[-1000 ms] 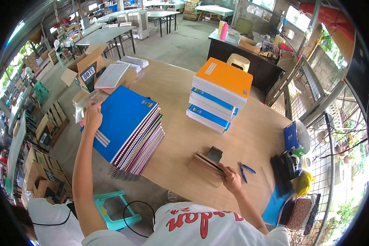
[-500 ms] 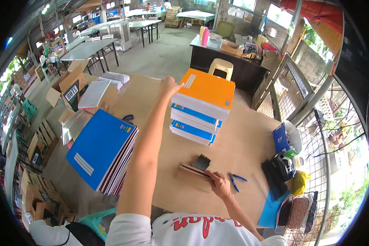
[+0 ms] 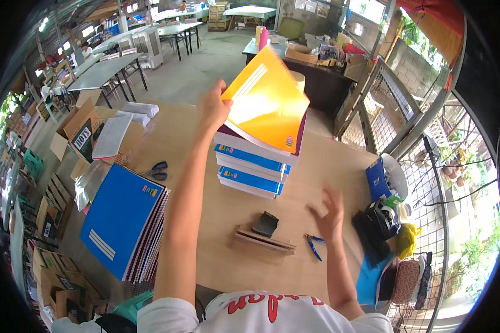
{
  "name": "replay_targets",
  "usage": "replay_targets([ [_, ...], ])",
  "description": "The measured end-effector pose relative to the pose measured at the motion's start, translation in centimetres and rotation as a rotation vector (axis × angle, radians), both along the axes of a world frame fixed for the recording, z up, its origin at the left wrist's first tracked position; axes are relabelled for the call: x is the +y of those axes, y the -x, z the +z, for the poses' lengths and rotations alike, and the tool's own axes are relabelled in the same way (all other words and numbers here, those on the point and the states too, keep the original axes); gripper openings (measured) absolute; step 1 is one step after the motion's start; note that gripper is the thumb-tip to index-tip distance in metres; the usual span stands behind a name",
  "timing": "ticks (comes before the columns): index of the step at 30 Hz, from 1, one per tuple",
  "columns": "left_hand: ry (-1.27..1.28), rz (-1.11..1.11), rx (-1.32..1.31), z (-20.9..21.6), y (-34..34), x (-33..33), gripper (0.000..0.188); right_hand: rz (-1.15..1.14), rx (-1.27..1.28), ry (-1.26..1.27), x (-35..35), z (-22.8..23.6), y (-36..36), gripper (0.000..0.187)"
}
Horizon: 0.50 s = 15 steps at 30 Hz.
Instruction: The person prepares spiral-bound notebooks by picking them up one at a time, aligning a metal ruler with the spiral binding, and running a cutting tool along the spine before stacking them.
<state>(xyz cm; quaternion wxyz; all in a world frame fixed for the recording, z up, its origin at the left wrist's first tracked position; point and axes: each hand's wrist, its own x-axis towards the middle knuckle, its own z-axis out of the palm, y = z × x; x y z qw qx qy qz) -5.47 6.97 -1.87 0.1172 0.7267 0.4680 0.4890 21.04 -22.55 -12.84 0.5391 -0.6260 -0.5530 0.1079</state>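
My left hand (image 3: 214, 106) grips an orange notebook (image 3: 269, 100) by its left edge and holds it tilted above a tall stack of notebooks. A purple cover (image 3: 301, 136) shows at the top of the stack, with blue-covered notebooks (image 3: 250, 176) lower down. My right hand (image 3: 329, 213) is open, slightly blurred, in the air over the table with its fingers apart. Nearest to it lie blue-handled pliers (image 3: 314, 246). A flat brown strip (image 3: 265, 241) rests on the table, beside a small black block (image 3: 265, 223).
Blue notebooks (image 3: 122, 213) form another stack at the left, near dark blue scissors (image 3: 159, 171). An open carton (image 3: 80, 130) and white packs (image 3: 139, 108) stand beyond. Along the right edge are a tape dispenser (image 3: 383, 217), a blue box (image 3: 378, 180) and a wire fence (image 3: 428, 205).
My left hand has lifted the orange notebook off the stack, baring a purple cover. My right hand has let go of the brown strip and moved up and right, opening.
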Motion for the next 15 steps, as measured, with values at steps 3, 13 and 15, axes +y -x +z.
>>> replay_targets([
  [3,0.08,-0.1,-0.226,5.3,2.0,-12.9,0.022,0.05,0.545,-0.298,3.9,4.7,-0.1,0.071],
  [13,0.481,-0.461,-0.656,-21.3,10.2,-22.5,0.048,0.395,0.228,0.173,-2.5,1.8,6.7,0.011],
  [15,0.509,-0.467,-0.631,-24.4,11.0,-22.3,0.048,0.378,0.241,0.197,-2.4,-0.8,7.7,0.01],
])
